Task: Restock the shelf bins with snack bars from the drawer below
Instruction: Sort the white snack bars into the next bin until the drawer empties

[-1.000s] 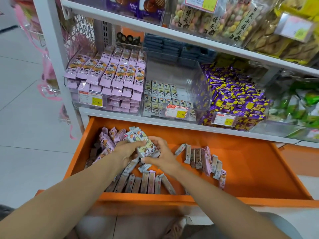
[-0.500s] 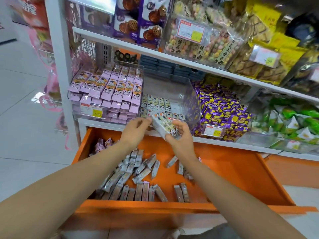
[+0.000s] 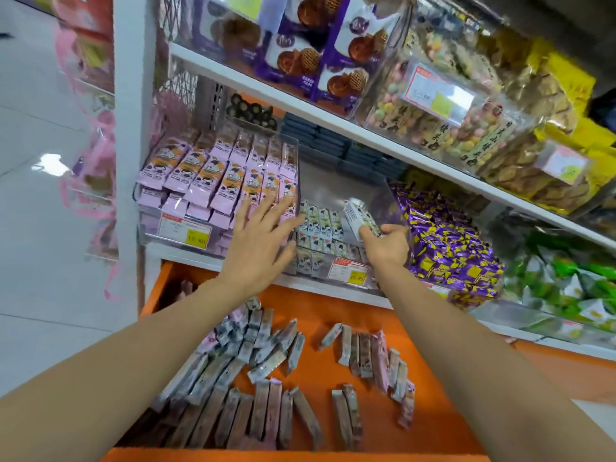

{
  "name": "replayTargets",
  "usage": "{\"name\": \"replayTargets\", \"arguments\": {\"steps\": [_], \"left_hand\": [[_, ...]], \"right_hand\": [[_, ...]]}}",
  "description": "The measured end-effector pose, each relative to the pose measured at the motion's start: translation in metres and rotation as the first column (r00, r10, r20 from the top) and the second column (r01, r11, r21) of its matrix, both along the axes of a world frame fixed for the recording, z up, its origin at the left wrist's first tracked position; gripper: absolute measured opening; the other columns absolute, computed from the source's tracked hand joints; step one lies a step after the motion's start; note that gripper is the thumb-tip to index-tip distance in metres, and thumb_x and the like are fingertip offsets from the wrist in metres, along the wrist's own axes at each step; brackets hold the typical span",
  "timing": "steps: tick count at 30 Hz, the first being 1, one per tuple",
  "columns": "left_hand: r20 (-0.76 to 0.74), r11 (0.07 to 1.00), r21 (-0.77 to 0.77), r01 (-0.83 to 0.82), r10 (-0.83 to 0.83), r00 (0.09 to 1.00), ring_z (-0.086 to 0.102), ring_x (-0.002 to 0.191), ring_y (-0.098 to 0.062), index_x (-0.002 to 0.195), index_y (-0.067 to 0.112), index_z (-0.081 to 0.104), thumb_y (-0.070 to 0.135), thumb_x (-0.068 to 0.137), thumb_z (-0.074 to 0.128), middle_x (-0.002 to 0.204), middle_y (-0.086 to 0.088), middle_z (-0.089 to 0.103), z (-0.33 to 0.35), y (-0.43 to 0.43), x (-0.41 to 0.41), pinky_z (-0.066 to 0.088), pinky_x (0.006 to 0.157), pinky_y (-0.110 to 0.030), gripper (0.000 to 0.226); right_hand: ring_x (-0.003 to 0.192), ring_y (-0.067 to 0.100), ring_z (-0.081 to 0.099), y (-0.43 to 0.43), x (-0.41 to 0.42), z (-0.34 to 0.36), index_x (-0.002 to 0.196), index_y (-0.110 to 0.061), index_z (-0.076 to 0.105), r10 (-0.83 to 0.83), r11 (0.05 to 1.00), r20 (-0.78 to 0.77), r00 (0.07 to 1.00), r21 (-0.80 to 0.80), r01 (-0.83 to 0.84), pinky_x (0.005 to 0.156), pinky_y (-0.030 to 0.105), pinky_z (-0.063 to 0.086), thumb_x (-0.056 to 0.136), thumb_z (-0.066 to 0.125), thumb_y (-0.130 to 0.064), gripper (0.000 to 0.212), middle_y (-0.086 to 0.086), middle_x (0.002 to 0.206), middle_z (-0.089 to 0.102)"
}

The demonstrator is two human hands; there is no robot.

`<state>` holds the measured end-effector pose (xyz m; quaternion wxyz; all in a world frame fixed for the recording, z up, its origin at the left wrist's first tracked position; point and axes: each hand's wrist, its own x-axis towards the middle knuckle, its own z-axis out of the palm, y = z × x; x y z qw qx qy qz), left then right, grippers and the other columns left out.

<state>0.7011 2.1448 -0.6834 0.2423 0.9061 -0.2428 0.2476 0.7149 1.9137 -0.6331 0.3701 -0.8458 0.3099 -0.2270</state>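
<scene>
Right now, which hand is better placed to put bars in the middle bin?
Right. The right hand grips a stack of bars over the free side of the middle bin; the left hand is spread open, holding nothing, at its front.

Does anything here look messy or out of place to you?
The snack bars in the orange drawer lie loose at all angles, unlike the neat rows in the pink-bar bin. The middle clear bin is far emptier than its neighbours; the right hand holds white bars at it.
</scene>
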Motion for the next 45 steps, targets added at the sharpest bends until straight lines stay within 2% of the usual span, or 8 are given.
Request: {"name": "replayTargets", "arguments": {"steps": [6, 11, 22, 26, 29, 32, 37, 45], "left_hand": [[0.097, 0.996, -0.085, 0.004, 0.004, 0.995, 0.028, 0.144, -0.024, 0.13, 0.029, 0.057, 0.033, 0.095, 0.038, 0.15, 0.0, 0.043, -0.013, -0.004, 0.009, 0.001, 0.12, -0.046, 0.04], [0.152, 0.984, -0.176, 0.032, -0.005, 0.988, 0.033, 0.142, -0.025, 0.122, 0.025, 0.063, 0.028, 0.092, 0.042, 0.146, -0.001, 0.048, -0.019, -0.008, 0.014, 0.001, 0.12, -0.048, 0.036], [0.135, 0.974, -0.221, 0.046, -0.016, 0.991, 0.034, 0.142, -0.025, 0.121, 0.024, 0.064, 0.025, 0.092, 0.046, 0.145, -0.003, 0.048, -0.02, -0.011, 0.014, 0.003, 0.12, -0.048, 0.035], [0.13, 0.974, -0.219, 0.053, -0.024, 0.991, 0.033, 0.143, -0.025, 0.122, 0.023, 0.064, 0.024, 0.092, 0.045, 0.145, -0.002, 0.048, -0.019, -0.01, 0.013, 0.001, 0.121, -0.047, 0.035], [0.133, 0.976, -0.212, 0.053, -0.024, 0.991, 0.031, 0.143, -0.025, 0.122, 0.023, 0.064, 0.023, 0.091, 0.047, 0.146, -0.002, 0.048, -0.02, -0.01, 0.013, 0.002, 0.121, -0.049, 0.036], [0.145, 0.976, -0.212, 0.052, -0.022, 0.989, 0.031, 0.144, -0.025, 0.123, 0.023, 0.064, 0.022, 0.09, 0.048, 0.146, -0.003, 0.047, -0.02, -0.011, 0.013, 0.004, 0.121, -0.051, 0.036], [0.152, 0.977, -0.21, 0.041, -0.009, 0.988, 0.032, 0.143, -0.026, 0.123, 0.023, 0.063, 0.021, 0.09, 0.05, 0.145, -0.004, 0.048, -0.021, -0.012, 0.012, 0.006, 0.12, -0.052, 0.036], [0.143, 0.978, -0.205, 0.033, -0.004, 0.99, 0.032, 0.143, -0.027, 0.122, 0.022, 0.063, 0.022, 0.09, 0.048, 0.145, -0.004, 0.048, -0.02, -0.014, 0.01, 0.006, 0.12, -0.053, 0.035]], "right_hand": [[0.118, 0.032, 0.056, -0.008, 0.04, -0.014, 0.123, -0.007, 0.052, -0.055, 0.998, -0.148, 0.987, -0.049, 0.048, 0.098, 0.036, 0.043, 0.082, 0.073, -0.036, 0.054, 0.015, 0.125, 0.061], [0.121, 0.037, 0.054, -0.01, 0.066, -0.017, 0.129, 0.001, 0.04, -0.09, 0.986, -0.258, 0.962, -0.159, 0.049, 0.099, 0.04, 0.044, 0.083, 0.073, -0.035, 0.067, 0.021, 0.13, 0.056], [0.121, 0.038, 0.053, -0.015, 0.089, -0.036, 0.133, 0.003, 0.034, -0.11, 0.971, -0.383, 0.917, -0.238, 0.017, 0.096, 0.039, 0.045, 0.088, 0.068, -0.032, 0.066, 0.022, 0.131, 0.054], [0.119, 0.039, 0.054, -0.017, 0.091, -0.04, 0.132, 0.0, 0.042, -0.07, 0.961, -0.445, 0.893, -0.269, -0.058, 0.094, 0.041, 0.047, 0.088, 0.066, -0.038, 0.063, 0.022, 0.132, 0.052], [0.122, 0.037, 0.047, -0.016, 0.09, -0.042, 0.124, -0.002, 0.055, -0.056, 0.901, -0.507, 0.86, -0.397, -0.175, 0.094, 0.041, 0.045, 0.088, 0.063, -0.047, 0.058, 0.021, 0.134, 0.049], [0.127, 0.039, 0.038, -0.021, 0.087, -0.041, 0.123, -0.006, 0.059, -0.041, 0.84, -0.532, 0.846, -0.477, -0.259, 0.098, 0.042, 0.041, 0.091, 0.061, -0.036, 0.043, 0.021, 0.134, 0.046], [0.124, 0.036, 0.043, -0.036, 0.084, -0.046, 0.123, -0.024, 0.064, 0.036, 0.836, -0.595, 0.803, -0.422, -0.35, 0.101, 0.04, 0.036, 0.09, 0.062, -0.039, 0.037, 0.017, 0.13, 0.056], [0.136, 0.038, 0.03, -0.035, 0.084, -0.047, 0.132, -0.031, 0.059, 0.175, 0.851, -0.605, 0.776, -0.303, -0.428, 0.112, 0.045, 0.028, 0.098, 0.051, -0.028, 0.035, 0.014, 0.146, 0.04]]}}
